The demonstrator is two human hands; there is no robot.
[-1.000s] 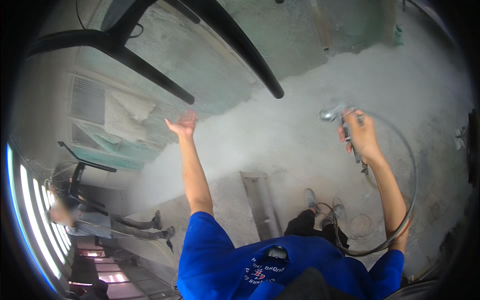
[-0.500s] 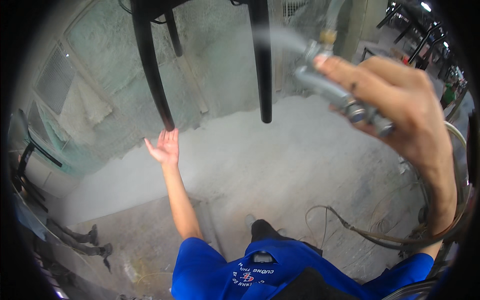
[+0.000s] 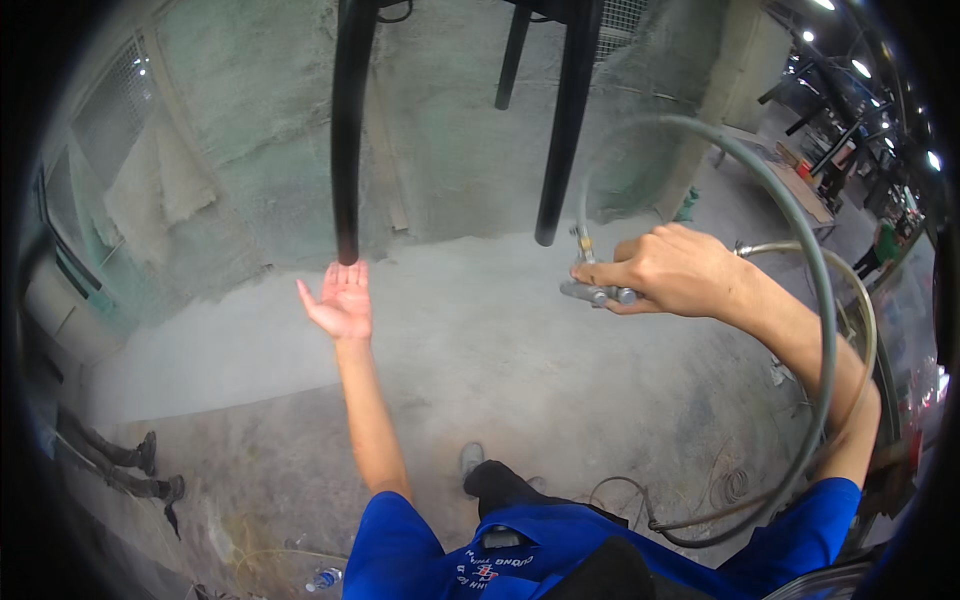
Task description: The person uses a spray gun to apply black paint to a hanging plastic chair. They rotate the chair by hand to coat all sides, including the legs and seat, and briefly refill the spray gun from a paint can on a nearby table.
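A dark piece of furniture hangs at the top, its body cut off by the frame. Its long black leg [image 3: 346,140] comes down to my left hand [image 3: 342,305], which is open, palm up, with the fingertips at the leg's lower end. To the right, a second black leg [image 3: 568,130] ends in mid-air, and a shorter-looking one [image 3: 513,58] shows behind. My right hand [image 3: 672,272] grips a metal spray gun [image 3: 592,292], below and right of the second leg. A brass-coloured fitting and a hose [image 3: 745,150] join the gun. No spray plume stands out from it.
The hose loops around my right forearm toward the floor. Behind the legs stands a coated, greenish-grey booth wall [image 3: 450,170]. Another person's legs [image 3: 120,460] show at lower left, near a plastic bottle [image 3: 324,579]. Dark furniture and a person in green [image 3: 880,245] are at far right.
My right hand has moved down and left with the spray gun, away from the camera. The white mist at its nozzle is gone. The furniture's legs have turned and shifted right.
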